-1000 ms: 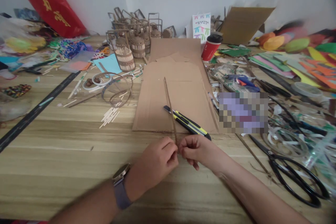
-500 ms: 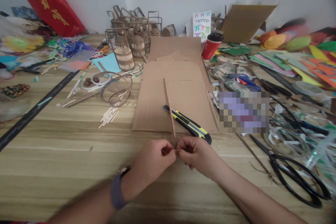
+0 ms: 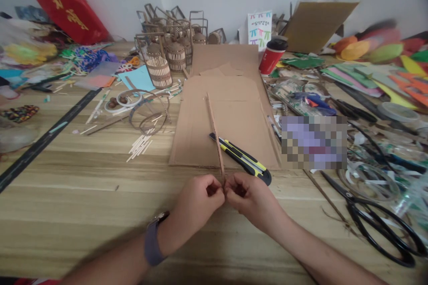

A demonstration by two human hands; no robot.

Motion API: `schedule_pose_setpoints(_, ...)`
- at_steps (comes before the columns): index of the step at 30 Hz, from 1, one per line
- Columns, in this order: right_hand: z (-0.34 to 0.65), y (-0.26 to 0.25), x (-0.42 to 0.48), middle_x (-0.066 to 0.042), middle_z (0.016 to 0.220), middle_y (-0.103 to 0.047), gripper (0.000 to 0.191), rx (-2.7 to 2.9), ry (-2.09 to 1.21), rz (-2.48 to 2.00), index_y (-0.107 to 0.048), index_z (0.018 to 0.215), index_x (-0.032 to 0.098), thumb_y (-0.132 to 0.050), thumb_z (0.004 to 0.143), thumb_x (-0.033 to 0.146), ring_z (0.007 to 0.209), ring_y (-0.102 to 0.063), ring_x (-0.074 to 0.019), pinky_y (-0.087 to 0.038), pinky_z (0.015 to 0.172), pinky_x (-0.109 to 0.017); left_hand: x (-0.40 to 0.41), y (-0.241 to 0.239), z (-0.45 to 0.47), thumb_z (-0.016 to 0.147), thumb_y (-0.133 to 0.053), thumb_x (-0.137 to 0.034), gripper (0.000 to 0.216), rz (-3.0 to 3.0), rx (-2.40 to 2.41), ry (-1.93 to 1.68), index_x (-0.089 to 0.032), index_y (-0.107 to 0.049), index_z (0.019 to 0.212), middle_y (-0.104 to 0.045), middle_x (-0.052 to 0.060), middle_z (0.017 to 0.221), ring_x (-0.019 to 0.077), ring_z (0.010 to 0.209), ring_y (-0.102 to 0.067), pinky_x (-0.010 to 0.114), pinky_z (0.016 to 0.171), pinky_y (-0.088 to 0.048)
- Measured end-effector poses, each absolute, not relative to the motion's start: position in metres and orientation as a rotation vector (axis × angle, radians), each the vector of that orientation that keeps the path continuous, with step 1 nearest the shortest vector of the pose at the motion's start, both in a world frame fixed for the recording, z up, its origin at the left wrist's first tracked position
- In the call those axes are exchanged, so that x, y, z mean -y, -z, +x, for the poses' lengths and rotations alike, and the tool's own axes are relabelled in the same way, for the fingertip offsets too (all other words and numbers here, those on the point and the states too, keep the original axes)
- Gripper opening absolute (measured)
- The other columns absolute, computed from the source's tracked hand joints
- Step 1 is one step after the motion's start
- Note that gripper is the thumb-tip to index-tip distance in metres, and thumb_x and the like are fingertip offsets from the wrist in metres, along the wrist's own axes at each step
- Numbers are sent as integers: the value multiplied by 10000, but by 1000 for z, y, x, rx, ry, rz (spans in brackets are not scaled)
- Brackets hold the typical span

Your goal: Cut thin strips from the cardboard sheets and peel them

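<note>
A thin cardboard strip (image 3: 216, 136) runs away from me, its near end pinched between the fingertips of both hands. My left hand (image 3: 200, 198), with a watch on the wrist, is closed on that end from the left. From the right, my right hand (image 3: 252, 196) pinches the same end, its fingertips touching the left ones. The strip passes over a yellow and black utility knife (image 3: 245, 160) whose blade points to the far left. Beneath both is a large cardboard sheet (image 3: 190, 138). My fingers hide the very tip of the strip.
Black-handled scissors (image 3: 371, 222) lie to the right, near a heap of scraps. Short pale sticks (image 3: 139, 146) and thin hoops (image 3: 150, 116) are on the left. Small bamboo baskets (image 3: 160, 69) stand at the back, and a red coffee cup (image 3: 273, 57) is behind the sheet's right side.
The strip's far end has shifted slightly away and to the left. My right fingers have curled in closer at the near end. The view has moved a little.
</note>
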State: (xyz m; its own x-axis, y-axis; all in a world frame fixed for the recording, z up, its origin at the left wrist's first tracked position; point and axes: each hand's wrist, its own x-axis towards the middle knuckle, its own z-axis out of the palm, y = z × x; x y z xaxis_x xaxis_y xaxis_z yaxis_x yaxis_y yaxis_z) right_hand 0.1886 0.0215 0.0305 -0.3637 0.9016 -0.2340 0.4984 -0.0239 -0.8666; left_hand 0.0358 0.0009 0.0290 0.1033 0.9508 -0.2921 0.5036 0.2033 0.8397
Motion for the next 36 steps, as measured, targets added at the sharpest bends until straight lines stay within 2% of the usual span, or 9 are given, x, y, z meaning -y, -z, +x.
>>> schedule_pose_setpoints(11,193,-31,-25,65,513,-429,79,1749,-1652,-1400,-480,629,224,-502,665,291,435,-410,-88,-356,405,-205,1,-33,35,728,-536,-116,116,1612,-1561,-622,-170,-539,625,-549,-31,584,117,570,-489,230,551,-315)
schedule_pose_setpoints(21,201,-33,-35,63,529,-466,92,1735,-1843,-1270,-486,664,213,-491,655,305,437,-435,-78,-366,437,-208,2,-34,26,717,-528,-94,109,1819,-1395,-748,-173,-526,641,-530,-37,619,106,596,-474,216,559,-314)
schedule_pose_setpoints(32,205,-40,-35,51,580,-420,99,1876,-1638,-1245,-477,671,216,-513,720,295,526,-371,-97,-285,484,-224,1,-38,22,720,-502,-69,123,1908,-1326,-828,-181,-520,673,-549,-26,678,120,664,-508,222,612,-352)
schedule_pose_setpoints(36,207,-40,-32,10,688,-528,74,2106,-1166,-1085,-517,729,219,-567,765,259,640,-503,-132,-394,569,-238,1,-37,21,747,-505,-84,113,1862,-1328,-889,-181,-524,692,-543,-29,678,113,653,-504,215,610,-360)
